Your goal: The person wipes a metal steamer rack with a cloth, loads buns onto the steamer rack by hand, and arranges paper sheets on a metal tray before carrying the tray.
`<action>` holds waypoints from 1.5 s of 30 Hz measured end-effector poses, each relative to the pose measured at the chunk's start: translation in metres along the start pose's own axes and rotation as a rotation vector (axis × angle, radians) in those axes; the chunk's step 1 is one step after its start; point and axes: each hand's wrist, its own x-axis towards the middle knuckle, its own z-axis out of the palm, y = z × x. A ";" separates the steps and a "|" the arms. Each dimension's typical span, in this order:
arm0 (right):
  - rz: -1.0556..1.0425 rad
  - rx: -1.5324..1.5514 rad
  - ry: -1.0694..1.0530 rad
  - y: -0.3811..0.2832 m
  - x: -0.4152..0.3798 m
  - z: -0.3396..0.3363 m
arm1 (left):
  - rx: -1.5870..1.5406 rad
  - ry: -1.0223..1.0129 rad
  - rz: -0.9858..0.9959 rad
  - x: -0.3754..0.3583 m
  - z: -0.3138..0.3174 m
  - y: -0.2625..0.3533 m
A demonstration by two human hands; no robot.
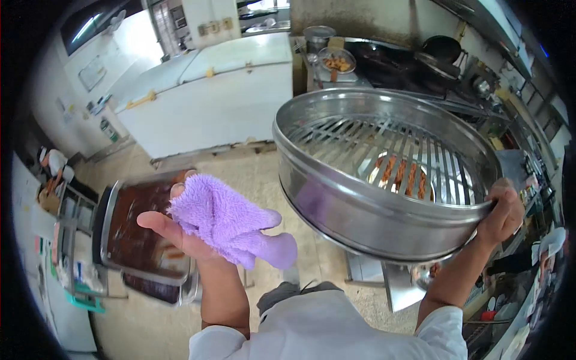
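Observation:
My right hand is closed on the rim of a large round metal steamer tray, which is held up and tilted at the right. Its slatted bottom shows reddish-brown food in a dish beyond the gaps. A fluffy purple cloth lies over my left hand, held with the palm turned up and the thumb out to the side. The cloth hides most of the fingers. My left hand and the steamer tray are apart.
A tray of dark brown sauce stands low at the left. Behind are a white chest freezer and a stove with a wok. A bowl of food sits beside it. Other people are at the far left and right edge.

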 end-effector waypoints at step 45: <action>0.350 -1.157 0.267 0.349 0.102 0.335 | -0.194 -0.158 -1.007 0.553 -0.294 -0.688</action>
